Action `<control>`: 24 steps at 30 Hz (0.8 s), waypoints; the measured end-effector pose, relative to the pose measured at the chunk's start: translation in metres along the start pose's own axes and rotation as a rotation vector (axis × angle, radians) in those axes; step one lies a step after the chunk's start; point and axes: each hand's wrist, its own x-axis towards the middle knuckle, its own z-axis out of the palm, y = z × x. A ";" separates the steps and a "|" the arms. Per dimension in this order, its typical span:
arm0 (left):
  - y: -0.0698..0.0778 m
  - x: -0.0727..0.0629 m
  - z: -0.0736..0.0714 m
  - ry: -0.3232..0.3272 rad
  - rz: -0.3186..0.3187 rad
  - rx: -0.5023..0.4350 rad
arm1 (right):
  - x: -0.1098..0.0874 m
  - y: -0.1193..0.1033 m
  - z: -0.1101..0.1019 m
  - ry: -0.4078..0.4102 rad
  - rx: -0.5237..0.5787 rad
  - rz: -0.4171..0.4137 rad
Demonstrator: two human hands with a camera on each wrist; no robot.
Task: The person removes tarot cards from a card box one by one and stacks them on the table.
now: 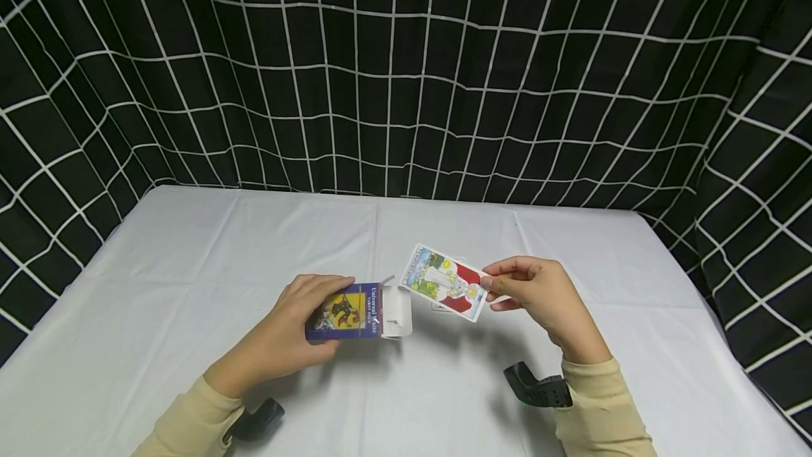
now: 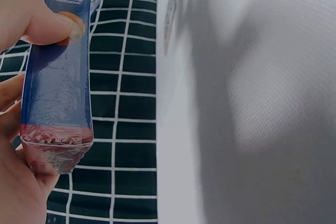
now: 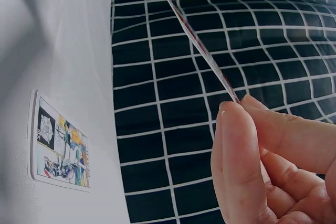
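My left hand [image 1: 288, 330] grips a blue tarot card box [image 1: 345, 312] above the white table, thumb on one side and fingers on the other. The box's white end flap [image 1: 397, 310] stands open toward the right. Clear wrap covers the closed end in the left wrist view. With thumb and fingertips, my right hand [image 1: 539, 295] pinches one edge of a tarot card [image 1: 444, 284], which shows a figure in red and white. The card is tilted, its far end close to the flap. Beneath it, another picture card [image 3: 63, 148] lies on the table, mostly hidden in the head view.
A white cloth [image 1: 190, 266] with fold creases covers the table. Black curtains [image 1: 406, 76] with a white grid stand behind it and at both sides. Each wrist wears a black device, such as the right wrist mount [image 1: 539, 388].
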 end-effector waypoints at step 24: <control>0.001 0.000 0.000 0.003 0.004 0.002 | 0.017 0.023 0.008 -0.024 0.189 0.093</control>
